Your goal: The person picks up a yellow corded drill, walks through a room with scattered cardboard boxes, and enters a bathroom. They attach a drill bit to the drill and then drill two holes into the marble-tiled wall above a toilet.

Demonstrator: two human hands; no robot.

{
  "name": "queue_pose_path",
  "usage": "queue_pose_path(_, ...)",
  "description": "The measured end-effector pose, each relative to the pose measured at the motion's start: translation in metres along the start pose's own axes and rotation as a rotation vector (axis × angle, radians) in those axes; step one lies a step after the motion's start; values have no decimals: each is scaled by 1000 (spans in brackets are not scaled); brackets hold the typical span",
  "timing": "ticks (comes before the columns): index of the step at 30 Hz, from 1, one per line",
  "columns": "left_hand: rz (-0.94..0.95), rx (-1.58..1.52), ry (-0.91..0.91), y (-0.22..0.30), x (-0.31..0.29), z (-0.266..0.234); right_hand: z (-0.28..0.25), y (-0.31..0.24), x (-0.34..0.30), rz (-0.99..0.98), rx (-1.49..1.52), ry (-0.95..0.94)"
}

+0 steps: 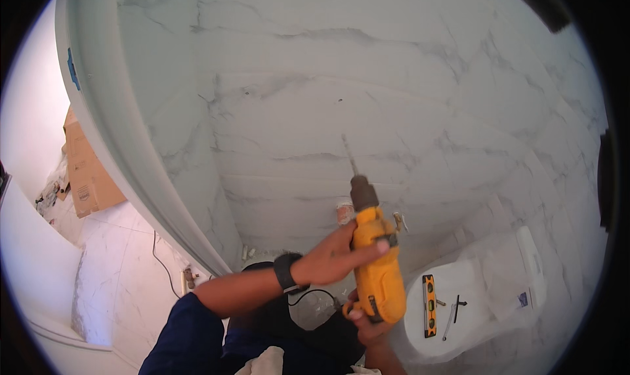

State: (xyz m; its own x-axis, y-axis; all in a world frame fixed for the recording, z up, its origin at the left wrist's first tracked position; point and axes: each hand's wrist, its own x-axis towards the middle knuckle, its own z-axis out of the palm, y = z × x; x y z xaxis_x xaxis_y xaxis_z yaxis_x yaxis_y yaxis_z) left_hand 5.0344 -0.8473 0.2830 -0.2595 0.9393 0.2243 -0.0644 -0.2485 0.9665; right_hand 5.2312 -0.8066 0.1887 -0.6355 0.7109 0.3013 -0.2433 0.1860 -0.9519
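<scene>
A yellow corded drill (pixel 382 276) with a dark chuck (pixel 363 192) and a long masonry bit (pixel 350 156) points up toward the marbled wall tile (pixel 282 122). The bit's tip appears below a small dark mark (pixel 340 100) on the tile; whether it touches the wall I cannot tell. My left hand (pixel 333 255) wraps the front of the drill's body, thumb lying over its top. Farther back, my right hand (pixel 369 328) is closed around the rear handle, its fingers partly hidden by the drill. Below the handle runs a black cord (pixel 308 296).
At right stands a white toilet (pixel 420 345) with a yellow spirit level (pixel 430 306), a wrench (pixel 450 322) and a black hex key (pixel 459 304) on it. A valve (pixel 400 221) juts from the wall. Through the doorway at left leans a cardboard box (pixel 92 168).
</scene>
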Motion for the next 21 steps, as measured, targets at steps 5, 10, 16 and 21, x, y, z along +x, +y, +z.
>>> queue_pose_path(5,18,-6,-76,28,36,-21,8,-41,42,-95,-229,25)
queue_pose_path(10,-27,-108,-16,31,48,-38,40,-70,64,-123,-235,61)
queue_pose_path(16,-16,-103,-80,28,51,-55,58,-81,70,-174,-287,80)
queue_pose_path(21,1,-127,-121,33,51,-61,66,-84,66,-89,-306,134)
